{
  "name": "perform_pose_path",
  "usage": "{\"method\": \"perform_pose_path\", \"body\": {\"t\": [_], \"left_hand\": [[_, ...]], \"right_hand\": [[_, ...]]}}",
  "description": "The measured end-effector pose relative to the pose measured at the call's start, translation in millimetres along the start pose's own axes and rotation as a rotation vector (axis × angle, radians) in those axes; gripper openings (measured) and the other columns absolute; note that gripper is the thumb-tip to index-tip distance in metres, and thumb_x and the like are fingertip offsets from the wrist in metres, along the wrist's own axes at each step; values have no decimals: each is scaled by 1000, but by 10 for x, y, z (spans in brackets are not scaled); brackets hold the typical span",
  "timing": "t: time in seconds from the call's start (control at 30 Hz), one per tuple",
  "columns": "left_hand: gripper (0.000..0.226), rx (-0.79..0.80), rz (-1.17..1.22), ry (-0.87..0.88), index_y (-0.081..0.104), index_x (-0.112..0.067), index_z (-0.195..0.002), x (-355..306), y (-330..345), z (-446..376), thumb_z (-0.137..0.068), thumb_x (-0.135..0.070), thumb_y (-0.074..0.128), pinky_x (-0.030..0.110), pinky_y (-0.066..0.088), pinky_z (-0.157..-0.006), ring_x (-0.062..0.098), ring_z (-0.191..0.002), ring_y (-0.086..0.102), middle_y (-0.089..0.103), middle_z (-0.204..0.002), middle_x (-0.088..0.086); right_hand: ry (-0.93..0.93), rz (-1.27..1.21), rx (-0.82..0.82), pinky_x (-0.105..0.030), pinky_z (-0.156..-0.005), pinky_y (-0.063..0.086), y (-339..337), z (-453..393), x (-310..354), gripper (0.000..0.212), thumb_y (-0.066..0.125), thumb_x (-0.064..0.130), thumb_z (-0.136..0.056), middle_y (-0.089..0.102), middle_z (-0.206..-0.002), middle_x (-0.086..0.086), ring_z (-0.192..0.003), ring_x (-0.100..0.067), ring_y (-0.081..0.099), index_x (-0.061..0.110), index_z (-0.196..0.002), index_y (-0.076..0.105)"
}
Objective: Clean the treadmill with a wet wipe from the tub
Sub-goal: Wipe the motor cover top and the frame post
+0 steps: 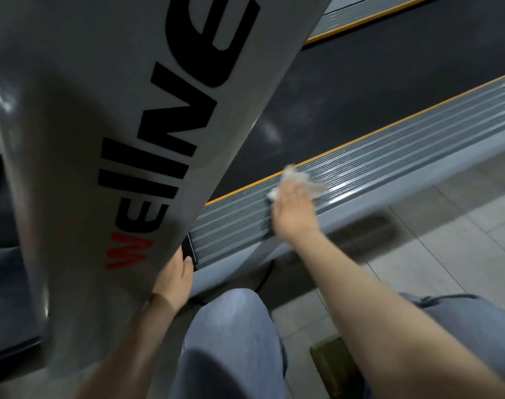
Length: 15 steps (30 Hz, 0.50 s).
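- Nearest the camera, at 6 o'clock, a knee in light blue jeans (231,335) rises between the person's two bare forearms.
- The left hand (176,279) is curled around the lower edge of the treadmill's grey upright (72,139), which leans from 7 o'clock up toward 1 o'clock; its thumb lies on the upright's edge beside a small black end cap.
- Black lettering with one red letter runs along the upright's long axis.
- The right hand (296,210), reaching out toward 1 o'clock, lies flat, fingers extended, pressing a white wet wipe (298,181) onto the ribbed grey side rail (404,145).
- The wipe is crumpled and blurred, showing past the fingertips and on both sides.
- The rail's long axis runs from 8 o'clock to 2 o'clock, edged by an orange strip.
- Beyond it lies the dark running belt (375,79), parallel to the rail.
- Pale floor tiles (447,240) lie at 3 o'clock.
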<state>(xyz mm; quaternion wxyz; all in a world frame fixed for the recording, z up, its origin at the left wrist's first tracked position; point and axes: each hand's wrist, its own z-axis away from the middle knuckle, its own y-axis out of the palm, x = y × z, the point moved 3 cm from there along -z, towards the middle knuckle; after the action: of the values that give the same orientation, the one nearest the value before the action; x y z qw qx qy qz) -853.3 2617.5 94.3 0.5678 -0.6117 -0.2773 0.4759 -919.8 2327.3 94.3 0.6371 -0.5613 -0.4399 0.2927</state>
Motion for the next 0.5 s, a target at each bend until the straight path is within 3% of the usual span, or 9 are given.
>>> {"method": "perform_pose_path", "body": {"t": [0.07, 0.1, 0.17, 0.2, 0.27, 0.37, 0.43, 0.5], "left_hand": [[73, -7, 55, -17, 27, -7, -155, -16, 0, -9, -92, -43, 26, 45, 20, -122, 30, -151, 20, 18, -164, 12], [67, -10, 127, -59, 31, -6, -154, -30, -22, 7, -94, -35, 34, 39, 17, -122, 28, -150, 21, 21, -163, 10], [59, -21, 217, -122, 37, -4, -151, -81, -73, 54, -94, -21, 39, 25, 10, -119, 25, -150, 23, 27, -161, 9], [60, -27, 251, -142, 37, -5, -151, -89, -75, 51, -93, -21, 36, 23, 9, -119, 23, -150, 22, 27, -161, 8], [69, -53, 237, -125, 35, -9, -153, -113, -86, 57, -87, -29, 32, 30, 11, -123, 25, -150, 20, 24, -163, 8], [59, -99, 146, -71, 35, -9, -153, -216, -67, 46, -95, -20, 44, 27, 5, -120, 25, -151, 19, 25, -162, 8], [56, -113, 129, -42, 38, -8, -151, -354, -27, 20, -96, -10, 52, 26, 4, -119, 23, -151, 19, 28, -161, 8], [55, -87, 97, 51, 39, -7, -150, -563, 40, -38, -97, -8, 52, 32, 3, -121, 23, -152, 17, 28, -161, 9]], "right_hand": [[-363, 36, 27, -61, -113, 20, 202, 180, 815, 68, 39, 23, -96, 11, -159, -29, -142, -50, 18, -9, -151, 15], [-519, 26, 155, -58, -117, 13, 264, 333, 1171, 67, 36, 27, -99, 6, -161, -24, -147, -44, 10, -4, -153, 10], [-663, 49, 370, -43, -122, -1, 229, 460, 1417, 64, 28, 34, -104, 0, -165, -10, -152, -28, -2, 7, -157, 3], [-684, 56, 372, -39, -122, -1, 193, 381, 1303, 64, 27, 36, -105, 2, -165, -8, -152, -25, -1, 10, -157, 2], [-597, 45, 286, -38, -121, 5, 103, 137, 817, 71, 30, 46, -102, 11, -164, -10, -151, -27, 7, 9, -157, 5], [-221, 25, 180, -40, -120, 12, -87, -246, -295, 86, 30, 62, -94, 14, -163, -12, -149, -31, 15, 8, -156, 6], [26, 1, 179, -41, -121, 5, -234, -411, -1046, 82, 26, 62, -98, 6, -165, -9, -151, -29, 7, 10, -157, 1], [139, 13, 259, -42, -123, -2, -361, -498, -1552, 82, 18, 64, -98, -2, -165, -6, -152, -25, -2, 11, -157, -1]]}}
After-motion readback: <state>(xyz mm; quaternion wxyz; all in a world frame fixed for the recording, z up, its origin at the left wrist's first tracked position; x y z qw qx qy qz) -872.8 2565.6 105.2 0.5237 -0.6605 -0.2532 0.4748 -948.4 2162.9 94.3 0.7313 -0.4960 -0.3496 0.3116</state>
